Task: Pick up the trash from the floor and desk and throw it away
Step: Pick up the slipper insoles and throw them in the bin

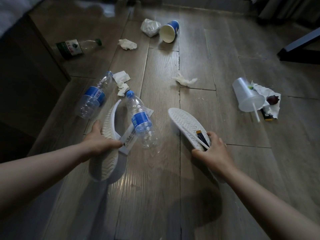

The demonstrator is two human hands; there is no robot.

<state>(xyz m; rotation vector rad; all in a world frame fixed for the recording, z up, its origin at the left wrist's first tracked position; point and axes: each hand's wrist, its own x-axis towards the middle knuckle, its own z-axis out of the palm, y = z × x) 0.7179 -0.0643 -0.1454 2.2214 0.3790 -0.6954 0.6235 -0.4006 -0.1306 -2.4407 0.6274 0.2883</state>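
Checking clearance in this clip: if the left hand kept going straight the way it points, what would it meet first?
Probably the nearer blue-label bottle, which lies right beyond the slipper and paper packet that the left hand grips, though depth is unclear.

You can read one word for certain: "PURE", in white letters along the blue label of the nearer clear bottle (141, 122). The farther clear bottle (93, 97) has a similar blue label, turned so you get only a barcode (its digits are too small). The green-labelled bottle (72, 47) shows white characters, too blurred to read. The white packet (129, 141) your left hand (98, 141) pinches against a slipper (108, 129) bears dark print too fine to make out. The green mark on the clear plastic cup (247, 94) and the print on the blue paper cup (170, 30) are illegible.
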